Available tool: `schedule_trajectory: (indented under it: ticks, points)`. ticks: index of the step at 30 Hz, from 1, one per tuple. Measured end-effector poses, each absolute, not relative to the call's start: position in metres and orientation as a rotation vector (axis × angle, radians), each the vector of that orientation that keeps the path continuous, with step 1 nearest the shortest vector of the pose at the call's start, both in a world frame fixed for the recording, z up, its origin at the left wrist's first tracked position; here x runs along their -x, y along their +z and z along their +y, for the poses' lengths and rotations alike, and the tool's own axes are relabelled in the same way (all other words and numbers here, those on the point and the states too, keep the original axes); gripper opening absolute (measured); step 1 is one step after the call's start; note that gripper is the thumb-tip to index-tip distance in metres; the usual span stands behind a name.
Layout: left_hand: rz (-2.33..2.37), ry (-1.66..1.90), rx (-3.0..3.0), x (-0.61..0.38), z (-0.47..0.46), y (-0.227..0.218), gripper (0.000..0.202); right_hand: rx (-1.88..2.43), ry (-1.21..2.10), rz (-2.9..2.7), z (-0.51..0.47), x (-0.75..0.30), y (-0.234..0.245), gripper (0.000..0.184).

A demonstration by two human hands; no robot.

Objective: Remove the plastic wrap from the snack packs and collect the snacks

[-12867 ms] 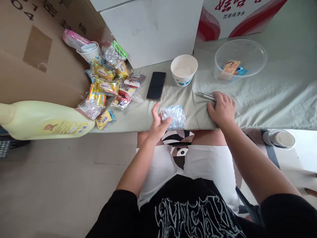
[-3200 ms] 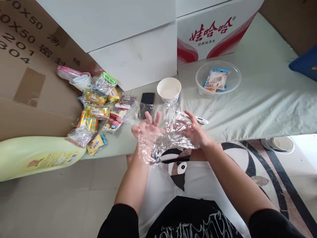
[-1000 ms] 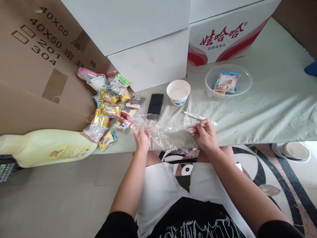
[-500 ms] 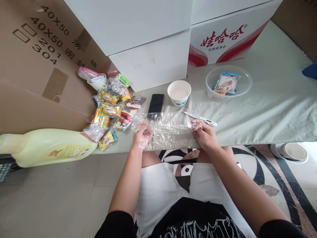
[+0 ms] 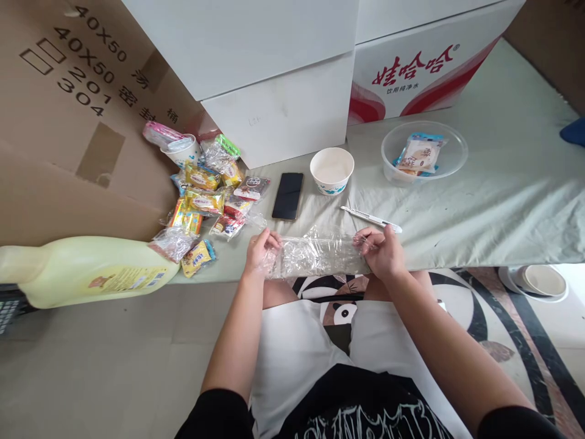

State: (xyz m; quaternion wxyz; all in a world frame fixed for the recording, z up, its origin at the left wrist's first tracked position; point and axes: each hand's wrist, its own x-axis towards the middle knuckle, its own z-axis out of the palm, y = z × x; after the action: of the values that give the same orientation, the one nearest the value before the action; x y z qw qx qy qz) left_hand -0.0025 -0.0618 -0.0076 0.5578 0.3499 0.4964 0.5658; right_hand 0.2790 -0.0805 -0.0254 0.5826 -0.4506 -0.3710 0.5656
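Note:
A crinkled sheet of clear plastic film [image 5: 315,253] stretches between my two hands at the table's front edge. My left hand [image 5: 264,251] pinches its left end, fingers closed. At the other end my right hand [image 5: 380,247] grips the film between thumb and fingers. Just behind the right hand lies a white utility knife [image 5: 369,216]. A dark phone [image 5: 287,196] rests flat beyond the film, and right of it stands a white paper bowl [image 5: 332,172], which looks empty. Whether the film is a bag or a single sheet I cannot tell.
Several wrapped snacks [image 5: 203,201] are heaped at the left beside a paper cup [image 5: 183,150]. A yellow jug [image 5: 91,272] lies on its side. White cartons [image 5: 283,110] stand at the back. A clear plastic bowl [image 5: 388,164] on the right holds wrapped packets [image 5: 419,153].
The film's far edge has come down toward me, so the phone is now uncovered. The film looks more folded together, and both hands have stayed nearly in place.

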Motion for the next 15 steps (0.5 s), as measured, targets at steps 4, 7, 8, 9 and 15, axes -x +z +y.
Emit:
schedule_trajectory:
  ticks: [4,7,8,9,15]
  points:
    - [1.171,1.305,-0.856,-0.003,-0.063,-0.001,0.028,1.159,1.274,-1.027,-0.081,-0.280,-0.026,0.046]
    - [1.178,1.278,-0.801,-0.006,-0.065,0.004,0.030,1.189,1.263,-1.091,-0.083,-0.278,-0.025,0.020]
    - [1.179,1.270,-0.767,-0.007,-0.065,0.006,0.035,1.209,1.257,-1.119,-0.085,-0.277,-0.025,0.019]
    - [1.179,1.267,-0.731,-0.007,-0.066,0.007,0.039,1.230,1.251,-1.150,-0.086,-0.276,-0.025,0.022]
    - [1.160,1.232,-0.691,-0.004,-0.067,0.008,0.046,1.197,1.275,-1.187,-0.085,-0.276,-0.024,0.027]
